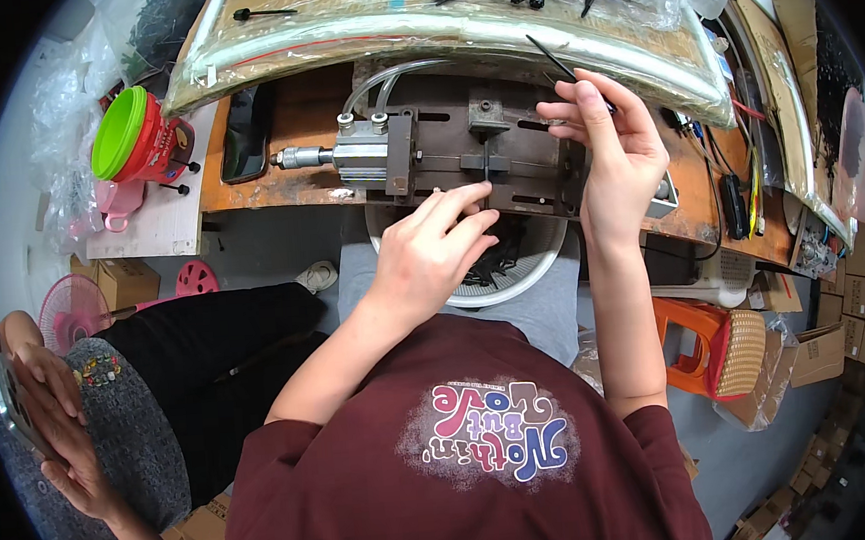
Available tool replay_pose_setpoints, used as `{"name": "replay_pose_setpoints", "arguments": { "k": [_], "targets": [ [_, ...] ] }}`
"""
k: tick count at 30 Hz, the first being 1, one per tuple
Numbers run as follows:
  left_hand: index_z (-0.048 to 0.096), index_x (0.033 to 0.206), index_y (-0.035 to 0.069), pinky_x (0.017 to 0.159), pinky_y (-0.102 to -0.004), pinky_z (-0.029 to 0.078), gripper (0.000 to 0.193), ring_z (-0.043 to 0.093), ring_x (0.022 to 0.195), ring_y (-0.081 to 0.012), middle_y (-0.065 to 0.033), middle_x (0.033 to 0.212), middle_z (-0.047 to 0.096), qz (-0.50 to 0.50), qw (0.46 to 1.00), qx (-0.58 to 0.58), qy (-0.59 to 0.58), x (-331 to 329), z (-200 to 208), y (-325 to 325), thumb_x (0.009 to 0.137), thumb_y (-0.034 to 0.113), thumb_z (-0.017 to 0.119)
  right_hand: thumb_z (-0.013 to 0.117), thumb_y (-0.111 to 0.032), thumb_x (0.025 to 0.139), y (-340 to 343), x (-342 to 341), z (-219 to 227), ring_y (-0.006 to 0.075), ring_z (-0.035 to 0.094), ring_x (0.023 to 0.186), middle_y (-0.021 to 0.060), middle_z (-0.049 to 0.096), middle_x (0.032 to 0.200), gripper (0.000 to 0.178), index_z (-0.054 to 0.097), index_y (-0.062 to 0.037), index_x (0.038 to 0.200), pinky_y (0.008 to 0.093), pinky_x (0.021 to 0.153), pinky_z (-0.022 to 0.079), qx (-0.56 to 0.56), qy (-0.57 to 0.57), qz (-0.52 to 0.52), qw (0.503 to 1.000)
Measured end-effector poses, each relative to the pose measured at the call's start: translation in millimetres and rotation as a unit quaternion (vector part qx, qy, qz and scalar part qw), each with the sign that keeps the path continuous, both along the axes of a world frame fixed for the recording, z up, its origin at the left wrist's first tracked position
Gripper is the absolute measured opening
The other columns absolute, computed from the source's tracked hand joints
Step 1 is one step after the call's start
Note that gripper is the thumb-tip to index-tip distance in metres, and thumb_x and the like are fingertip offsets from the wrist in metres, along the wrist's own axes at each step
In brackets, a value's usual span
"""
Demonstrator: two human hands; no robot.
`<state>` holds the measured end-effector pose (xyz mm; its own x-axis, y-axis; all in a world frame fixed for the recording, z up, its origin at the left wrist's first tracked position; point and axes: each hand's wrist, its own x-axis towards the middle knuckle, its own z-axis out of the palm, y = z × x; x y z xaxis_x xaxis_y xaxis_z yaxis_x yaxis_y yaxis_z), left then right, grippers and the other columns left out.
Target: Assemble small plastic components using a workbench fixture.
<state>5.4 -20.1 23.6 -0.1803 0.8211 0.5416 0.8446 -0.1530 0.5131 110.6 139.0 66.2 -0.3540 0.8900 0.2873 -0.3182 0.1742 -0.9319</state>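
Note:
My left hand reaches up to a small metal press fixture on the wooden bench, its fingertips pinching a thin black plastic strip that stands in the fixture's slot. My right hand hovers at the fixture's right end, holding another thin black strip that points up and to the left. A pneumatic cylinder with clear hoses sits on the fixture's left side. Below the bench, a white round basket holds several black pieces.
A plastic-covered tray of black strips lies at the back. A red jug with a green lid and a dark phone sit on the left. An orange stool and cardboard boxes stand on the right. Another person's hands hold a tablet lower left.

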Motion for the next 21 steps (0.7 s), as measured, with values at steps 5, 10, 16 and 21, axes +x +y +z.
{"name": "replay_pose_setpoints", "arguments": {
  "k": [5,10,16,21],
  "targets": [
    [0.072,0.095,0.004,0.073,-0.0322,0.056,0.026,0.07,0.082,-0.0214,-0.0075,0.126,0.069,0.022,0.993,-0.007,0.112,-1,-22,7,0.071,0.01,0.08,0.063,-0.008,0.098,-2,2,0,0.0245,0.071,0.101,0.0166,0.07,0.111,0.022,0.065,0.006,0.115,0.0312,0.082,0.06,-0.018,0.02,0.038,0.999],
    [0.072,0.094,0.006,0.071,-0.0309,0.055,0.026,0.069,0.073,-0.0202,-0.0071,0.124,0.07,0.028,0.99,-0.006,0.139,-4,-27,14,0.07,0.01,0.081,0.061,-0.005,0.099,-4,9,10,0.0264,0.066,0.116,0.018,0.065,0.122,0.03,0.061,0.0067,0.126,0.0352,0.089,0.06,-0.047,0.045,0.063,0.996],
    [0.073,0.092,0.008,0.067,-0.0303,0.055,0.026,0.069,0.07,-0.02,-0.0063,0.123,0.071,0.023,0.992,-0.022,0.118,-5,-24,18,0.069,0.012,0.082,0.06,-0.004,0.099,-10,16,17,0.0257,0.068,0.112,0.0186,0.066,0.121,0.033,0.058,0.0063,0.13,0.0335,0.087,0.06,-0.004,-0.013,0.062,0.998],
    [0.073,0.094,0.009,0.065,-0.0303,0.055,0.028,0.069,0.068,-0.0201,-0.0056,0.123,0.071,0.026,0.992,-0.048,0.117,-7,-23,17,0.068,0.013,0.082,0.064,-0.002,0.096,-9,31,11,0.0221,0.073,0.092,0.0162,0.07,0.11,0.026,0.06,0.0058,0.12,0.0283,0.077,0.059,-0.012,-0.05,0.082,0.995]
  ]
}}
